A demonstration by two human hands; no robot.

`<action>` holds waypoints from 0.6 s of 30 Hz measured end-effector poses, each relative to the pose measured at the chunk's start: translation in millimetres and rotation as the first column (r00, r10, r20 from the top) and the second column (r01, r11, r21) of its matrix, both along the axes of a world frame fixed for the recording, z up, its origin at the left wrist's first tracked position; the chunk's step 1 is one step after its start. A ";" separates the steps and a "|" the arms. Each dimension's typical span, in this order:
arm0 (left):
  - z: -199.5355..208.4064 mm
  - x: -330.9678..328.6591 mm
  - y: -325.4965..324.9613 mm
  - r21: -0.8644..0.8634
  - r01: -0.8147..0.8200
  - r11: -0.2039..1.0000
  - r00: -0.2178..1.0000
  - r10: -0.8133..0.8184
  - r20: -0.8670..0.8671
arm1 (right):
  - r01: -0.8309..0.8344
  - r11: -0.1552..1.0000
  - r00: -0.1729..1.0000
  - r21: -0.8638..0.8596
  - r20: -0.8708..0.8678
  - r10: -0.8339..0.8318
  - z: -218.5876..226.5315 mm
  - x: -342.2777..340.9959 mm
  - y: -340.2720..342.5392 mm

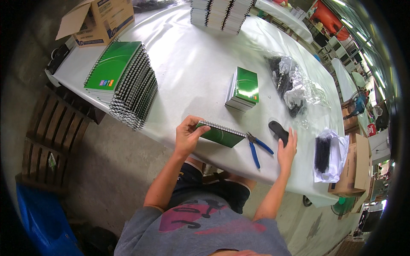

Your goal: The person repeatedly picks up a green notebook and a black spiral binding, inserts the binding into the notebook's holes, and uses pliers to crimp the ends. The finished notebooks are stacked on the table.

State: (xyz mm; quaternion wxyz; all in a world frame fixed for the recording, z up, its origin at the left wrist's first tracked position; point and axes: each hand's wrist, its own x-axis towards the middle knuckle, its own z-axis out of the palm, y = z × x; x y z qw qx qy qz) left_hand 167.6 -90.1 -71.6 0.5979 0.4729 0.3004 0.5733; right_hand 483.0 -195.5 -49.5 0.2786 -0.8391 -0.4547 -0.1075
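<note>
My left hand (188, 135) grips a green spiral notebook (223, 135) by its left end, thumb on the cover. The notebook is tilted at the table's near edge, with its wire coil along the upper side. Just right of it lies a pair of cutting pliers (256, 149) with blue handles, jaws pointing away from me. My right hand (288, 148) is beside a black, rounded, elongated object (278, 131), its fingers stretched out and its thumb near the object's lower end. Whether they touch is hard to see.
A small stack of green-covered pads (244, 89) stands mid-table. At left rises a tall pile of green spiral notebooks (124, 81), near an open carton (100, 21). More bound stacks (220, 15) stand far back. Clear plastic (294, 81) and black coils in white wrap (328, 155) lie at right.
</note>
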 end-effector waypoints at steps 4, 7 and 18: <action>12.3 2.3 -10.7 0.081 -0.167 0.983 0.984 0.162 0.070 | -0.249 0.958 0.968 -0.139 -0.002 0.251 10.8 -63.9 -21.4; 24.7 -2.6 -13.2 0.477 -0.215 0.852 0.923 0.337 -0.186 | -0.192 0.928 0.969 -0.318 0.086 0.230 -7.6 -92.4 -26.6; 43.3 -8.8 -16.1 0.733 -0.277 0.621 0.788 0.584 -0.197 | -0.678 0.707 0.622 0.199 -0.357 0.697 73.0 -173.2 -13.7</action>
